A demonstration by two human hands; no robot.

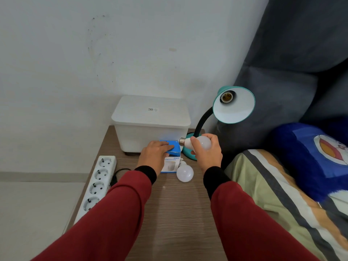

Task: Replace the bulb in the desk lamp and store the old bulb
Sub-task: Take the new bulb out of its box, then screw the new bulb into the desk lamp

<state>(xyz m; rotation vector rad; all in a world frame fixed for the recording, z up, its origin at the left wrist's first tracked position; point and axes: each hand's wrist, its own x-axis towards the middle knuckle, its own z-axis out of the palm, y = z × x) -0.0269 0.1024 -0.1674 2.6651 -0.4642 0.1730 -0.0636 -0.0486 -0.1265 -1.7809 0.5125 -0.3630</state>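
Observation:
The teal desk lamp stands at the table's back right, its shade tilted toward me and its socket empty. My right hand grips a white bulb lying sideways, its metal screw base pointing left toward a small blue box. My left hand rests flat on top of that box, fingers together, pressing on its lid. A second white bulb lies loose on the wooden table, just right of the box's front.
A white lidded storage bin sits behind the box against the wall. A white power strip with a black cord runs along the table's left edge. A grey headboard and a bed with a blue pillow border the right.

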